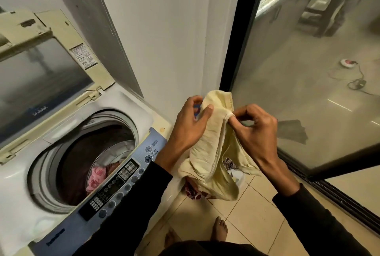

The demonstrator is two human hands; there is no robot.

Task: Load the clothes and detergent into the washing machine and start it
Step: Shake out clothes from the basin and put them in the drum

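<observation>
Loading step: both hands, left (190, 124) and right (256, 132), pinch a yellow garment (209, 153) right of the washer (86, 153). Drum holds clothes (95, 177); lid up. Next, likely: carry garment left, drop in drum.

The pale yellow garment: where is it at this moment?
In the head view, the pale yellow garment hangs right of centre, gripped by the left hand and right hand, beside the open washing machine.
</observation>
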